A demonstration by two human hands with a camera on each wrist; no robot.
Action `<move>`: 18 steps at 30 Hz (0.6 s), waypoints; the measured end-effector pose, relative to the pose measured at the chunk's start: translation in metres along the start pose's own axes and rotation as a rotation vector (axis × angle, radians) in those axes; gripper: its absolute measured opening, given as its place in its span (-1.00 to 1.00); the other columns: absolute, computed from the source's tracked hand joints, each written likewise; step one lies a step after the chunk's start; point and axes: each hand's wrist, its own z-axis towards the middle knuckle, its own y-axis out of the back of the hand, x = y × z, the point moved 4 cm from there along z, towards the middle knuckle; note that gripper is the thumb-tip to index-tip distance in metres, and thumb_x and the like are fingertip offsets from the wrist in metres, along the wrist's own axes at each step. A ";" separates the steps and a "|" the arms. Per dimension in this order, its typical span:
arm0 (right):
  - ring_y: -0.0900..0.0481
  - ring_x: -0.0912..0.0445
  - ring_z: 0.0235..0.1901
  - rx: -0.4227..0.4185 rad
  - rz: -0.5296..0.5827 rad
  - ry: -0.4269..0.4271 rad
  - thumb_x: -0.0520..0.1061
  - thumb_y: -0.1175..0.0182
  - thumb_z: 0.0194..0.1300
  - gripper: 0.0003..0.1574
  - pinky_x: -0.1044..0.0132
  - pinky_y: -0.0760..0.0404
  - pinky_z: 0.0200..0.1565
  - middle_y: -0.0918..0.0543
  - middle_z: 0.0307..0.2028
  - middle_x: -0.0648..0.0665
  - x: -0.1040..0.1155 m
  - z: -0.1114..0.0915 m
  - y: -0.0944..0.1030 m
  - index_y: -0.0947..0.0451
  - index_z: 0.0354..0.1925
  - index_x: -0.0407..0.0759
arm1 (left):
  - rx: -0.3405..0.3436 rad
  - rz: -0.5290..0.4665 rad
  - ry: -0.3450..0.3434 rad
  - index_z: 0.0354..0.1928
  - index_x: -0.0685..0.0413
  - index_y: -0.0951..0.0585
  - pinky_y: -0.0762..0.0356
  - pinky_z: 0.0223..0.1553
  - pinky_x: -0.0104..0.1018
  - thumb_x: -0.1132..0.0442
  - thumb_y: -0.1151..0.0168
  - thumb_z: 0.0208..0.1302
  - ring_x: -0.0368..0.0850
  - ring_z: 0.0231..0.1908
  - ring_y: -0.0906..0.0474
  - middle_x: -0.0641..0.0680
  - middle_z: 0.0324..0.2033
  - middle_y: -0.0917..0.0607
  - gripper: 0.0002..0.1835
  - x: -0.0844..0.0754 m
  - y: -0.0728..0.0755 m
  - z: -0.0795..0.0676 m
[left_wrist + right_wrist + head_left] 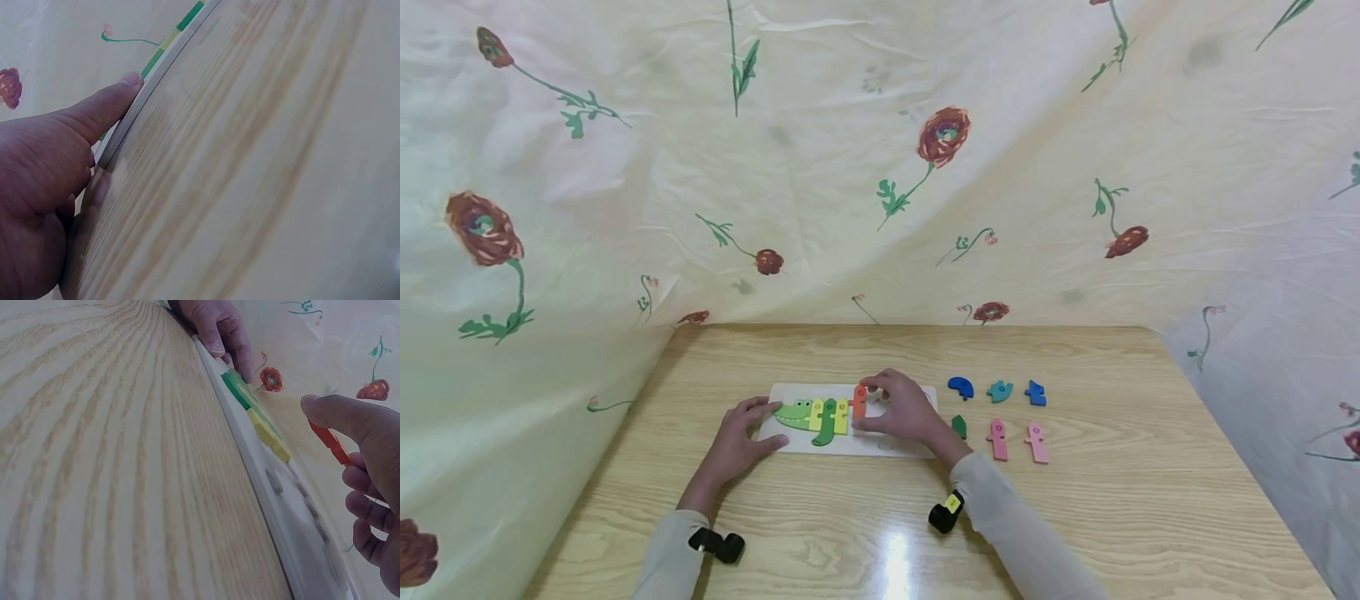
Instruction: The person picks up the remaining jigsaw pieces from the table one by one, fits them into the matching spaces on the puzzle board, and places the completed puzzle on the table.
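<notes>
Right hand pinching an orange puzzle piece over the crocodile board.
In the head view, the left hand is resting at the board's end, thumb and fingers apart. In the left wrist view, its thumb is touching the edge. In the right wrist view, thumb and fingertips are clamping the piece clear of the board; it's looking light, stiff, perhaps slick, so gripping its ends seems best.

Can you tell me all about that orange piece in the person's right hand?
The orange piece is a flat, narrow strip with a small knob on its left side in the head view and a mark too small to read. It looks rigid, perhaps painted wood. The right hand pinches it between thumb and fingers, above the white board and beside the nearest yellow piece.
</notes>
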 end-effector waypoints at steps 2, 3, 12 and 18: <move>-0.52 0.06 -0.14 0.001 -0.005 -0.003 0.20 -0.58 0.04 -0.15 0.21 -0.57 -0.10 -0.63 -0.03 -0.06 -0.001 0.000 -0.002 -0.61 0.24 -0.11 | 0.001 0.000 0.000 0.40 -0.08 -0.52 -0.13 0.40 0.38 -0.07 -0.53 0.15 0.31 0.45 -0.14 0.21 0.47 -0.33 -0.23 0.001 0.000 0.000; -0.52 0.07 -0.14 0.002 -0.007 -0.003 0.20 -0.58 0.04 -0.15 0.21 -0.57 -0.10 -0.63 -0.04 -0.05 -0.001 0.001 -0.003 -0.61 0.24 -0.11 | 0.002 -0.003 0.000 0.40 -0.08 -0.52 -0.12 0.41 0.38 -0.07 -0.53 0.15 0.31 0.45 -0.13 0.21 0.47 -0.33 -0.23 0.001 0.000 0.000; -0.51 0.11 -0.15 0.004 -0.002 0.003 0.23 -0.58 0.04 -0.14 0.23 -0.58 -0.09 -0.62 -0.06 -0.01 -0.004 0.003 -0.007 -0.62 0.23 -0.13 | 0.002 -0.004 -0.005 0.39 -0.08 -0.53 -0.14 0.40 0.37 -0.06 -0.54 0.14 0.30 0.44 -0.15 0.21 0.46 -0.33 -0.24 0.001 0.000 0.000; -0.49 0.14 -0.19 0.011 -0.012 0.001 0.22 -0.58 0.04 -0.14 0.25 -0.56 -0.11 -0.62 -0.09 0.00 -0.006 0.004 -0.010 -0.63 0.21 -0.14 | 0.001 0.000 -0.006 0.40 -0.08 -0.53 -0.14 0.41 0.35 -0.06 -0.54 0.15 0.30 0.44 -0.15 0.21 0.46 -0.34 -0.24 0.000 0.000 0.000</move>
